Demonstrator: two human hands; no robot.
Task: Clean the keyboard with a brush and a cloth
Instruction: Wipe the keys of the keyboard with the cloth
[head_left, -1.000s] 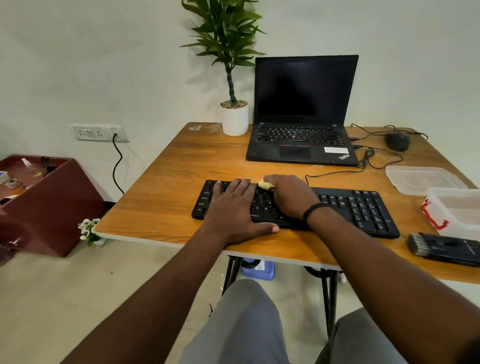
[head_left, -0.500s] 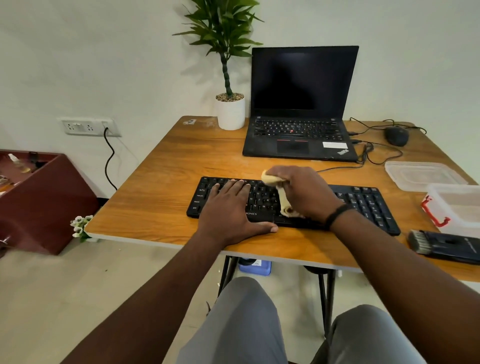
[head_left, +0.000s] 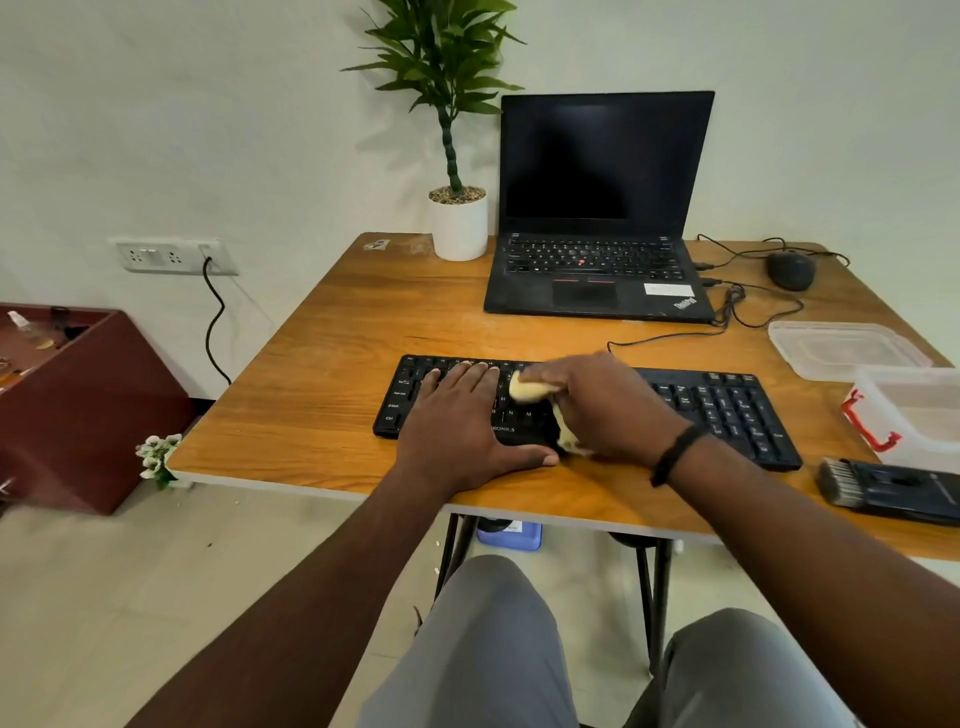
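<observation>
head view: your left hand (head_left: 457, 421) lies flat, fingers straight, on the black keyboard (head_left: 727, 410) near the wooden table's (head_left: 322, 364) front edge — your right hand (head_left: 597, 405) grips the yellow cloth (head_left: 524, 389) against the keys. the brush (head_left: 893, 488) lies right, untouched.

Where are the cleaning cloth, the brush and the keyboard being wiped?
cloth (head_left: 527, 391): head view, on the yellow wad showing under the fingers.
brush (head_left: 904, 488): head view, on its black handle.
keyboard (head_left: 727, 410): head view, on the number-pad keys.
</observation>
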